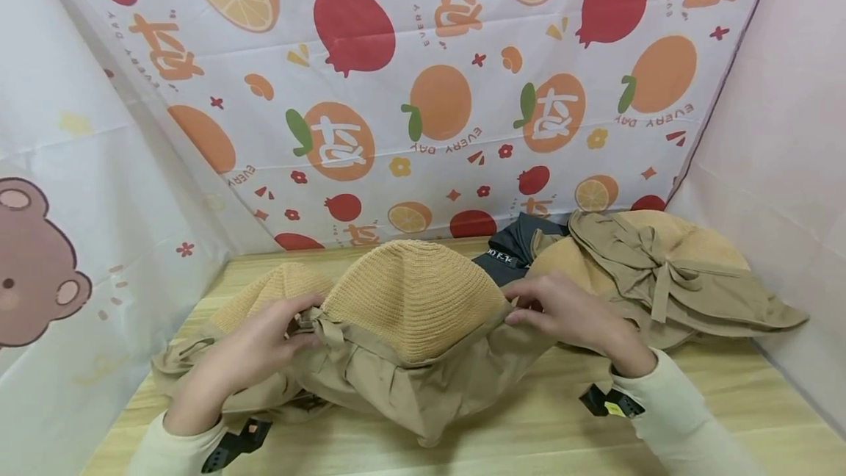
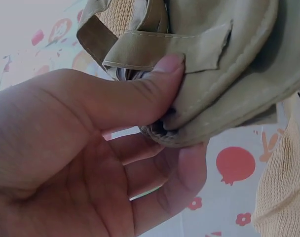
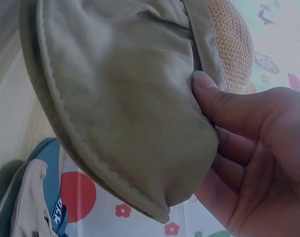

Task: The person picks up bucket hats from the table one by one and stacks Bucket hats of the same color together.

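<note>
A sun hat with a yellow straw-knit crown [image 1: 413,300] and a khaki cloth brim [image 1: 396,380] is held up between both hands, its brim drooping toward me. On its left side, my left hand [image 1: 254,347] pinches the brim beside a khaki ribbon [image 2: 160,52]. The thumb lies on the cloth and the fingers are curled beneath it in the left wrist view. At the opposite side, my right hand [image 1: 568,314] pinches the brim close to the crown's edge band. In the right wrist view, the thumb presses the khaki cloth [image 3: 125,98]; the fingertips are hidden behind it.
Another straw-and-khaki hat [image 1: 274,289] lies on the left, partly behind my left arm. Piled at the right are similar hats, the top hat [image 1: 700,278] with a tied bow, beside a dark cap [image 1: 512,248]. A fruit-print curtain [image 1: 436,167] backs the wooden table [image 1: 529,432].
</note>
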`<state>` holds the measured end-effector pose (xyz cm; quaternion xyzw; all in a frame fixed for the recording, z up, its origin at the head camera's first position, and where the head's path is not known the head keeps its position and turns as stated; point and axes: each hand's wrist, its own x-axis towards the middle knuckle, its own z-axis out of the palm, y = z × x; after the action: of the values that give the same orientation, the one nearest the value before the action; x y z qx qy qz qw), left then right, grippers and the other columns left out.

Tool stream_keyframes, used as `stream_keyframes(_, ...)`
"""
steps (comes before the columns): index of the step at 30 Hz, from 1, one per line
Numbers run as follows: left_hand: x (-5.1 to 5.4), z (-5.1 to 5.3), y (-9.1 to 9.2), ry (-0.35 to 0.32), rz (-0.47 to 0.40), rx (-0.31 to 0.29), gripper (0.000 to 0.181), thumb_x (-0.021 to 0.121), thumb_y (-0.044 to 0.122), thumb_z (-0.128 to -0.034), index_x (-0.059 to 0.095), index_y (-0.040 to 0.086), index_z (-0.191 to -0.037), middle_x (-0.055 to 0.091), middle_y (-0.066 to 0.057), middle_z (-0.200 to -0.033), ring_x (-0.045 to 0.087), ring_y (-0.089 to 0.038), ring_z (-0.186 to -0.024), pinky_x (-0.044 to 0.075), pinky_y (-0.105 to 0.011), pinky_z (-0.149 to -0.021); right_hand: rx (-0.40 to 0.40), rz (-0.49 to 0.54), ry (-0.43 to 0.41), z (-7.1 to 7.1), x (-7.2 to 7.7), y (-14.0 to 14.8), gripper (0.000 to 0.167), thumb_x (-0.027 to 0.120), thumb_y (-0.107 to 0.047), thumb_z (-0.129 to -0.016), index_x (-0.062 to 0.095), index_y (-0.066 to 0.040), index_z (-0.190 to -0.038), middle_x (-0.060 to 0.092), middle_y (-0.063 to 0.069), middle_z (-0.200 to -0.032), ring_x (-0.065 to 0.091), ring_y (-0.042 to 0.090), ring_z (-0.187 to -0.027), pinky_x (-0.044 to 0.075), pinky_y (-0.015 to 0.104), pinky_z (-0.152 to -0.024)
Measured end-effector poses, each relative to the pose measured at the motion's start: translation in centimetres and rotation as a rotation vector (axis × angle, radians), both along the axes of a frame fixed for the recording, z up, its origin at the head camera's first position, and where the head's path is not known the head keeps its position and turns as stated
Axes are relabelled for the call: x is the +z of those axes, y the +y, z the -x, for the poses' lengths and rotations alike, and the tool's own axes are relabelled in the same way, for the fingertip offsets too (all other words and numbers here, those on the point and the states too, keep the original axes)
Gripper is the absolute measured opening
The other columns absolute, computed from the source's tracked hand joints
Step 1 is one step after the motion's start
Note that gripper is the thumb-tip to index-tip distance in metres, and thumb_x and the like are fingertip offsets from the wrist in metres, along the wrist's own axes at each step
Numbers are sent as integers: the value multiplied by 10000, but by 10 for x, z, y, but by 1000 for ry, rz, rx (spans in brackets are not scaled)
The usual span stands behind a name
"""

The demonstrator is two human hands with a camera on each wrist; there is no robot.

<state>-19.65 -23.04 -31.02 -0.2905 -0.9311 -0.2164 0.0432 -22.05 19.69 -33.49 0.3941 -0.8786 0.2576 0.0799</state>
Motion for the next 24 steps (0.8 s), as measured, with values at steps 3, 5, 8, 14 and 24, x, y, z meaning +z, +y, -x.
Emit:
stream_keyframes(3, 1, -1, -6, 17, 0, 25, 472, 790, 28, -864, 631, 64, -1307, 725, -42, -1203, 691, -211, -1062, 589, -393, -872, 1, 0, -5, 1, -1, -7, 39, 737, -153, -959, 726, -156, -996, 727, -93, -824, 601, -54, -725, 511, 204, -648)
stream_keyframes(5, 3, -2, -10, 23, -1, 48, 500, 785, 27, -870, 610, 55, -1338, 710, -87, -1245, 686, -245, -1077, 584, -413, -861, -5, 1, -15, 2, -1, -12, 45, 729, -163, -966, 732, -143, -1006, 731, -87, -822, 593, -56, -720, 505, 197, -648)
stream_keyframes(8, 4, -2, -17, 38, -1, 74, 512, 790, 27, -867, 610, 40, -1346, 706, -120, -1254, 687, -240, -1044, 581, -396, -828, -16, 0, -24, 4, 1, -19, 50, 727, -163, -967, 731, -135, -1008, 725, -83, -812, 579, -52, -701, 499, 193, -636)
stream_keyframes(14, 6, 2, -31, 63, -16, 82, 519, 812, -2, -832, 627, -14, -1317, 725, -138, -1169, 672, -173, -916, 562, -305, -738, -17, 0, -20, 12, 11, -34, 69, 726, -180, -970, 745, -134, -1018, 733, -60, -837, 557, -27, -693, 474, 189, -632)
stream_keyframes(24, 22, 9, -65, 114, -64, 79, 557, 816, -45, -796, 639, 6, -1321, 734, -117, -1069, 576, 73, -783, 528, -228, -613, 9, 57, -46, 29, 14, -70, 177, 707, -178, -985, 642, -162, -821, 539, -90, -672, 425, -6, -609, 338, 186, -590)
